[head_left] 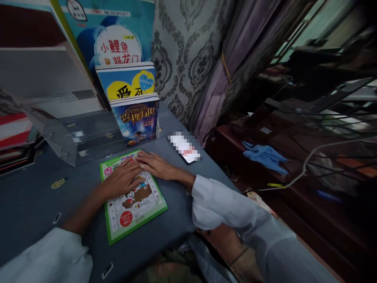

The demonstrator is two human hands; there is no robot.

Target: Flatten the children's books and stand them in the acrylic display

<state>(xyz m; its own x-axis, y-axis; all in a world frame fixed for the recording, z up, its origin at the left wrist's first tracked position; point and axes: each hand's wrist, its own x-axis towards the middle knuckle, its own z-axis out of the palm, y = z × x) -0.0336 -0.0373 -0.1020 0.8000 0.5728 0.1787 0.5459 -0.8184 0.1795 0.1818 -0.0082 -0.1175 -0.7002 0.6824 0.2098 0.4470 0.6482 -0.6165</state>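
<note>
A green-bordered children's book point(134, 214) with a cartoon cover lies closed on the dark grey tabletop point(70, 204). Across its upper part rests my left hand point(122, 181), flat with the fingers stretched out. My right hand point(154, 165) lies over the book's upper right edge, also flat, and its fingertips meet those of my left hand. Neither hand grips anything. Parts of the cover title are hidden beneath the fingers.
Upright books point(137, 122) stand in a clear acrylic rack point(59, 137) behind the book. A phone point(185, 147) with a blurred screen lies to the right, near the table edge. Beyond are a curtain point(218, 86), a blue cloth point(265, 155) and a pale cable point(312, 157).
</note>
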